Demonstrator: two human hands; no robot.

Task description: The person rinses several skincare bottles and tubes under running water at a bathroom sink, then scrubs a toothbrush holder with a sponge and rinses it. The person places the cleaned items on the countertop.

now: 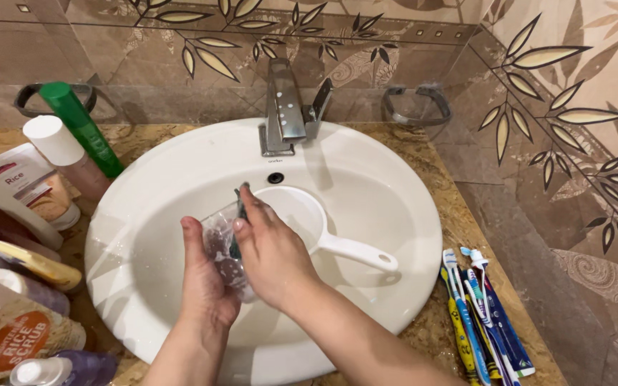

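Note:
Both my hands are over the white round sink. My left hand cups a small clear glass or plastic holder from below. My right hand lies across its top, its fingers pressing a dark green scrubber or brush into the holder; most of that tool is hidden. Just behind my right hand a white plastic scoop with a long handle rests in the basin, the handle pointing right.
A chrome tap stands at the back of the basin. Tubes, bottles and a green-capped tube crowd the counter at left. Several toothbrushes lie on the counter at right. Towel rings hang on the tiled wall.

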